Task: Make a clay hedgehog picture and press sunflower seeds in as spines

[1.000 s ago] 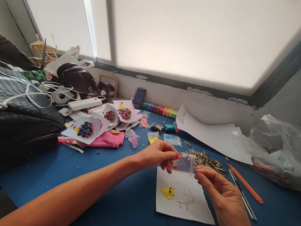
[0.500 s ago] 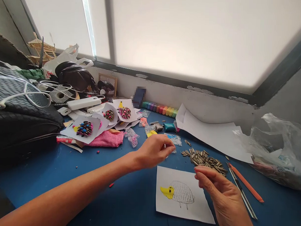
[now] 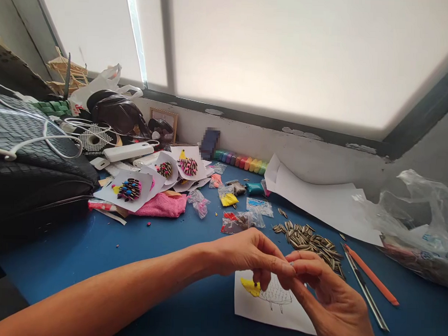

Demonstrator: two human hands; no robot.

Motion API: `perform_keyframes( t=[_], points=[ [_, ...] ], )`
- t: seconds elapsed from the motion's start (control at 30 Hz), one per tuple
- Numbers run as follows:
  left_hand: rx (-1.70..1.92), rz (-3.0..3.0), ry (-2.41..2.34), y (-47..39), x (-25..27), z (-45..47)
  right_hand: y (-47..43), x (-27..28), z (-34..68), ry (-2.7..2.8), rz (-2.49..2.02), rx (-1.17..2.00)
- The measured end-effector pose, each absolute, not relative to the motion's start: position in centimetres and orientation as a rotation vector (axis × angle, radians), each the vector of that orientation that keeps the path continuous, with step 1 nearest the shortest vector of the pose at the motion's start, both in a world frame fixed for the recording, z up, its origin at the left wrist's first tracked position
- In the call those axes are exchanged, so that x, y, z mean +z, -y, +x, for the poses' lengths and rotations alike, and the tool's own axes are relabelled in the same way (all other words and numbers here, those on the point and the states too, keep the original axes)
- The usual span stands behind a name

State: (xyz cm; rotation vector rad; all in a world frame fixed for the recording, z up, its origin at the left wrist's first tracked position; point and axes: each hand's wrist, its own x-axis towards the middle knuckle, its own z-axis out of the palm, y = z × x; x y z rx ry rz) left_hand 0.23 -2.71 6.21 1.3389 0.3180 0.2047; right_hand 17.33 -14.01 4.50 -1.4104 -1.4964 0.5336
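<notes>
My left hand [image 3: 245, 252] and my right hand [image 3: 328, 294] meet at the fingertips above a white sheet of paper [image 3: 254, 311]. Both are closed in a pinch. Whatever sits between the fingers is too small and too covered to name. The sheet bears a pen-drawn hedgehog-like animal [image 3: 278, 295] with a scaly body and two legs. Its pointed head [image 3: 249, 287] is filled in with yellow clay, partly behind my left fingers. Just beyond my right hand lies a heap of striped sunflower seeds [image 3: 306, 238].
Small bags of yellow clay [image 3: 229, 199], red clay [image 3: 230, 222] and blue clay [image 3: 258, 206] lie beyond my hands. An orange pen [image 3: 372, 276] and a metallic craft knife [image 3: 366, 290] are at right. Seed-covered animals [image 3: 129, 189] on paper, a pink cloth [image 3: 160, 205] and a black bag [image 3: 36, 166] are left.
My left hand has come right and down from near the clay bags to meet my right fingertips. The red clay bag has come into view, and the drawing is now partly covered.
</notes>
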Motion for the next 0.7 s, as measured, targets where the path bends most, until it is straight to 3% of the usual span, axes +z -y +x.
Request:
perform_keyframes(
  t=[0.27,0.7],
  points=[
    [0.249,1.221,-0.433,2.2,6.3,0.4,14.1,4.5,17.6,1.489,-1.446,0.600],
    [0.371,1.184,-0.384,0.9,5.9,0.1,14.0,3.5,18.2,1.623,-1.569,0.416]
  ],
)
